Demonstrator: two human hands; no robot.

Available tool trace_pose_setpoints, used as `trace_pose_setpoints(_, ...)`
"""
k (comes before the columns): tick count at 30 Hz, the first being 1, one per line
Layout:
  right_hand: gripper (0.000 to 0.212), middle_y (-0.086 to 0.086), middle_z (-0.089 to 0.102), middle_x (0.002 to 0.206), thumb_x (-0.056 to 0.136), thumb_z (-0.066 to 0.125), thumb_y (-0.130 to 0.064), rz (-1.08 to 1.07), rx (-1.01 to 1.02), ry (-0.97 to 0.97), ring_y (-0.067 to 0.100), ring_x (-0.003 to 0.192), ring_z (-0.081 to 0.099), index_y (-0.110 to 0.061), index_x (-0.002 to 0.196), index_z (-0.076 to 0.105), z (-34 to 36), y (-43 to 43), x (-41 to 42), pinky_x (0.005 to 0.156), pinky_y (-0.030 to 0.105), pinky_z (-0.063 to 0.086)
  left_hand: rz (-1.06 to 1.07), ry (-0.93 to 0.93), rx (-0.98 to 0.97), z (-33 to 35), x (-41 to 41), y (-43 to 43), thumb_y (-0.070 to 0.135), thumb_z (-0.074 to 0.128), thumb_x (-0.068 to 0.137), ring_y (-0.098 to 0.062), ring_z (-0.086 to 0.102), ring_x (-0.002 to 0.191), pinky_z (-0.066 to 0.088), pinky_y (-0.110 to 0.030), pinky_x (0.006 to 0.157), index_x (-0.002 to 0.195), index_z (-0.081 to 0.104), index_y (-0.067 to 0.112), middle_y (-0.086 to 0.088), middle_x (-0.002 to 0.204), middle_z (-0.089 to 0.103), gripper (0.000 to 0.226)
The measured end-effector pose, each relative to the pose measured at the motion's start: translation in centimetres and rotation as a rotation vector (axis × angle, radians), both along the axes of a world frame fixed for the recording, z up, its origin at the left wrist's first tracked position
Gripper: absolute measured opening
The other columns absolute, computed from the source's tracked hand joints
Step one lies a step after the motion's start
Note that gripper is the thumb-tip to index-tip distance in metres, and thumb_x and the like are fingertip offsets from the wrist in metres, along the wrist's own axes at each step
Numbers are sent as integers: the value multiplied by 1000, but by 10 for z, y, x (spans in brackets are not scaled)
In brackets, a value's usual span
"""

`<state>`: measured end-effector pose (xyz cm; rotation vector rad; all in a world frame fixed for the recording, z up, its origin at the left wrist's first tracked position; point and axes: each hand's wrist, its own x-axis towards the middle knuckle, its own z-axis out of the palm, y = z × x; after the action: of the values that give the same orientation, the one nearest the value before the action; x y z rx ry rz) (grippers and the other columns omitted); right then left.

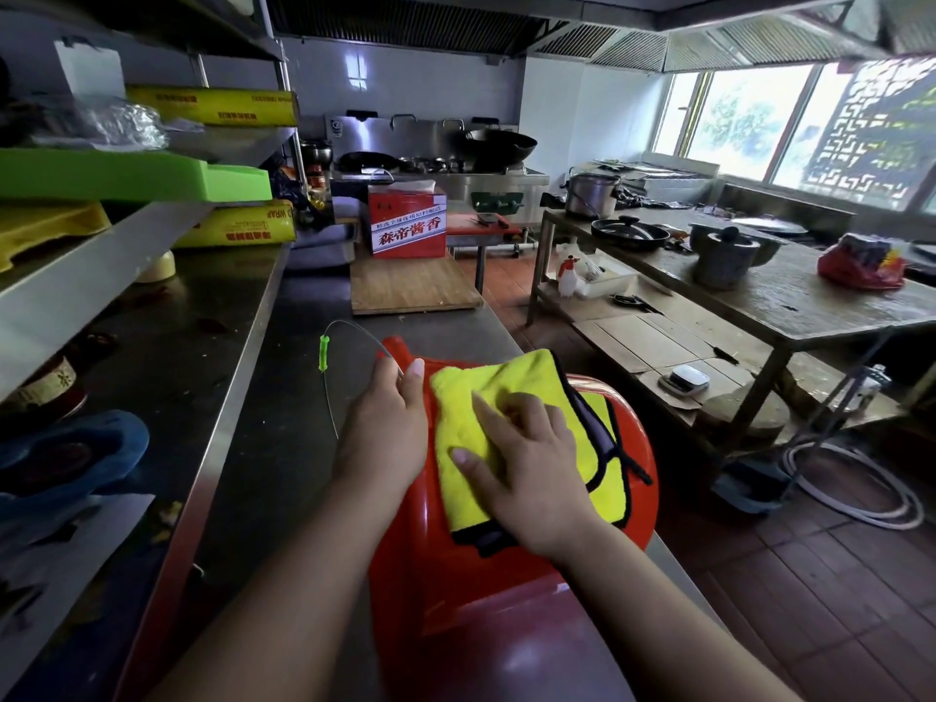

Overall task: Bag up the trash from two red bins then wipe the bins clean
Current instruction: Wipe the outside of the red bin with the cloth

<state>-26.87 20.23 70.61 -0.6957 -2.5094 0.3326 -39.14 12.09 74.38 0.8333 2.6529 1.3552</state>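
Fingers (487, 410) of the right hand (527, 468) pressed flat on the cloth (511, 377); left hand (387, 418) gripped the bin (456, 590), likely to steady it.

A red bin (456, 590) lies on its side on the steel counter (283, 448) at six o'clock, the right hand (532, 473) pressing a yellow cloth (506, 387) onto it. At the cloth's nine o'clock the left hand (390, 423) grips the bin's far end. The wire handle (354, 329), with its green grip (323, 353), arcs toward eleven o'clock.
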Motion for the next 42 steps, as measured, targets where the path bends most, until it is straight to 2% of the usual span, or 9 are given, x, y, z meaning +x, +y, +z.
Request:
trace_pose_setpoints(4,59,9,22,153,87,16,-73,-61,95,-83,44,140,11,-57,144,10,4,-2,-8,106,61,16,-29,-8,-4,-1,-4,2,53,21,97,-26,58,89,45,-38,74,97,43,27,-5,91,59,34)
trace_pose_setpoints(8,56,3,1,161,87,2,-66,-13,50,-224,44,143,-13,-59,140,-11,10,-14,-28,110,64,-4,-26,-12,3,-3,-9,2,50,19,98,-24,55,90,41,-34,73,107,45,24,-3,96,56,38)
trace_pose_setpoints(11,59,1,5,161,86,-3,-60,-37,61,-228,40,145,-8,-53,144,-7,8,-20,-35,108,66,-5,-22,-20,11,-5,-11,3,50,18,98,-23,56,94,39,-33,71,115,45,23,-5,101,58,42)
trace_pose_setpoints(17,61,-2,25,155,88,7,-61,-109,32,-118,34,143,13,-47,147,13,-3,-11,-24,111,60,6,0,7,20,-6,-11,5,49,23,98,-27,59,82,42,-33,63,101,44,23,-7,86,60,33)
trace_pose_setpoints(23,64,-9,28,154,88,2,-59,-57,1,-63,30,139,19,-41,150,10,-4,-23,-25,106,53,9,31,0,50,-6,-15,8,51,26,97,-30,59,80,45,-36,63,94,44,22,-7,79,57,34)
trace_pose_setpoints(32,65,-11,13,158,81,8,-71,-178,-48,-104,31,145,-1,-55,144,8,-12,7,-21,109,59,3,63,55,8,0,-21,15,50,31,97,-33,60,78,50,-40,67,96,42,17,-11,82,61,35)
trace_pose_setpoints(35,62,-9,6,159,82,16,-76,-271,-132,-110,31,145,-11,-60,141,8,-18,33,-12,109,63,0,99,80,28,2,-18,18,47,38,96,-28,60,69,50,-37,59,96,34,18,-8,77,58,29)
trace_pose_setpoints(37,57,-6,4,160,86,24,-74,-325,-181,-107,31,145,-12,-61,140,11,-19,46,-7,110,62,0,138,137,43,3,-14,20,43,46,94,-23,60,67,51,-35,55,98,30,20,-8,83,59,29)
trace_pose_setpoints(42,57,-3,8,159,88,28,-70,-394,-228,-110,30,146,-6,-58,142,12,-17,60,-1,110,60,2,114,360,-4,3,-12,20,34,51,94,-24,58,93,49,-32,68,119,47,6,-11,121,47,38)
